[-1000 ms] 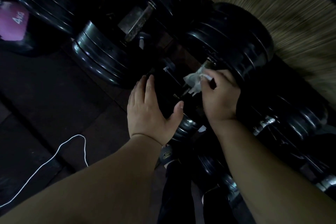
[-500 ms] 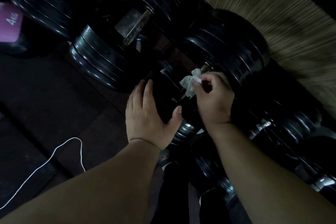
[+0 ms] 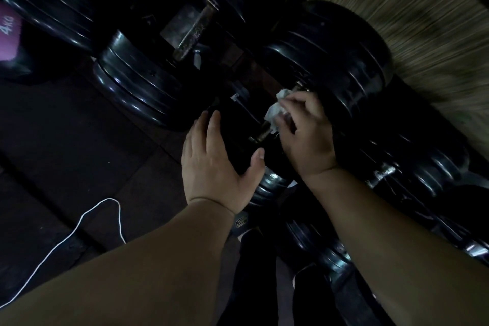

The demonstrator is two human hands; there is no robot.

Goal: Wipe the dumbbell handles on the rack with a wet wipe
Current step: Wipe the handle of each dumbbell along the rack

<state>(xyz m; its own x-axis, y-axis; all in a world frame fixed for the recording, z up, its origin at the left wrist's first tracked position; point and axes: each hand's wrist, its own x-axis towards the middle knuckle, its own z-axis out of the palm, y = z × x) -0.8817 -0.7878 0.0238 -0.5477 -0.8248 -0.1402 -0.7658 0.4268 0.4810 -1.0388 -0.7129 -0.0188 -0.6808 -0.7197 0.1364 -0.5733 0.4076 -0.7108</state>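
Dim, underexposed view of a gym rack. The right hand (image 3: 304,135) pinching the wet wipe (image 3: 275,111) takes what weak light there is, and the wipe is the brightest patch near centre. Just left of the grip, the back of the left hand (image 3: 217,164) is lit as faintly. Around the grip, the black dumbbell plates (image 3: 137,87) sink into shadow, traced only by thin curved glints on their rims. Above and right of the grip, a straw-coloured surface (image 3: 397,21) smears into streaks of blur. Far below-left, a white cord (image 3: 79,222) stands out against the dark floor. Wide-angle distortion bends the frame's edges.
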